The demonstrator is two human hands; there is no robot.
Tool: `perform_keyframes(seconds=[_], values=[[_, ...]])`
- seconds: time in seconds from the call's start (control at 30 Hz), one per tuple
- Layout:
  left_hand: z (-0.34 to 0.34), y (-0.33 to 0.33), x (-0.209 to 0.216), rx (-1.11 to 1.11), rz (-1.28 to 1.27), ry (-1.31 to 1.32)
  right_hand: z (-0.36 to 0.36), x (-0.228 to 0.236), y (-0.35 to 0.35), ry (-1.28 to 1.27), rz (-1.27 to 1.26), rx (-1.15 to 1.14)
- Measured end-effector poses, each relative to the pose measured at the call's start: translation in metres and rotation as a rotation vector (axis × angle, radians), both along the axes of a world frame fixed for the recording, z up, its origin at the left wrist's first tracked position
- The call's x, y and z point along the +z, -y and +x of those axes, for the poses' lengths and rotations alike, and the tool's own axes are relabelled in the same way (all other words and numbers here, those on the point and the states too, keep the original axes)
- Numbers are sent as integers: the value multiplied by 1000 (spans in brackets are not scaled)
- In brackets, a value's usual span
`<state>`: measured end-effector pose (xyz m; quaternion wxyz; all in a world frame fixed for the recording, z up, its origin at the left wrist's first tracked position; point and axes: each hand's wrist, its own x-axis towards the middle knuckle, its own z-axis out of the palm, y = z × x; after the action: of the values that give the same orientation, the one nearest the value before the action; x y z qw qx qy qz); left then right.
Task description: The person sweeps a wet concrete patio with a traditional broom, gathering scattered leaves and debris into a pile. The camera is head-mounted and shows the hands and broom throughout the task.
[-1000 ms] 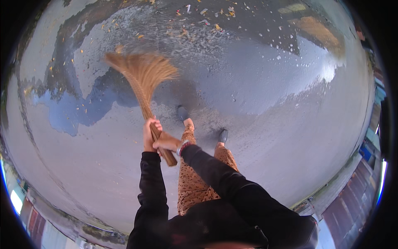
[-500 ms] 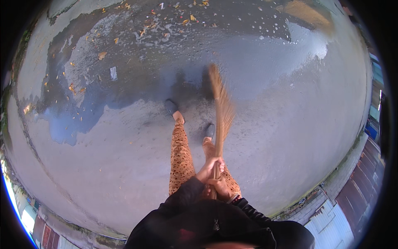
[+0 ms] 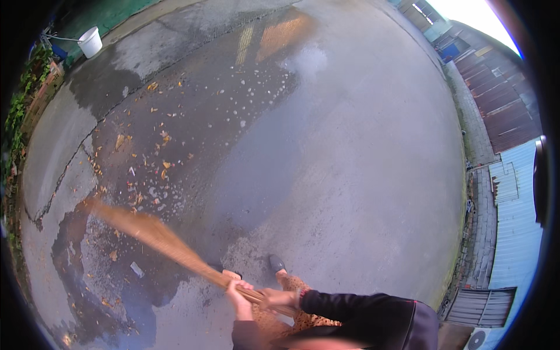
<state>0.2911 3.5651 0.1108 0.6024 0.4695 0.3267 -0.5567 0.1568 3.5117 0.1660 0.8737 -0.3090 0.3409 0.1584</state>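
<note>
**Broom points out to the left over wet concrete, both hands on its handle**

The straw-coloured broom (image 3: 166,246) slants across the lower left of the view, in front of the person and off to the left. Its long axis runs from the butt of the handle, low before the body, outward and up to the left, where the bristle tips point. The bristle end is blurred, and whether it touches the ground cannot be told.

The left hand (image 3: 238,298) is clamped round the handle at the grip nearer the bristles. The right hand (image 3: 277,298), with a bracelet (image 3: 301,296) at its wrist, is closed on the handle just behind it, toward the butt. Most of the broom reaches beyond the left hand, to its upper left; only a short stub sticks out past the right.

Yellow leaves (image 3: 165,165) and whitish flecks lie scattered on the dark wet ground beyond the bristles, and a pale flat scrap (image 3: 137,269) lies below the bristle end. One dark shoe (image 3: 276,263) shows just past the hands. A white bucket (image 3: 90,42) stands far off at the upper left.
</note>
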Motion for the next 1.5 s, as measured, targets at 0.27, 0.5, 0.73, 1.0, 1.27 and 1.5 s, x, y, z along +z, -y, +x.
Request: perform_keyframes(seconds=[0.27,0.5,0.73,1.0,1.27,1.5], values=[[-99,130,-64,-881,-445,-299,-35,-10,46,-634,-147,-696],[79,67,-175,-508,-287,-481,136,-137,8,-597,-111,-439],[280,-104,-172,217,-50,-279,317,-173,-94,-230,-301,334],[256,22,-82,141,85,178,287,-79,59,-83,32,196],[116,170,-71,-468,-367,-170,175,-24,103,-484,-88,-445],[229,169,-180,-241,-404,-321,296,-131,135,-561,-88,-225]])
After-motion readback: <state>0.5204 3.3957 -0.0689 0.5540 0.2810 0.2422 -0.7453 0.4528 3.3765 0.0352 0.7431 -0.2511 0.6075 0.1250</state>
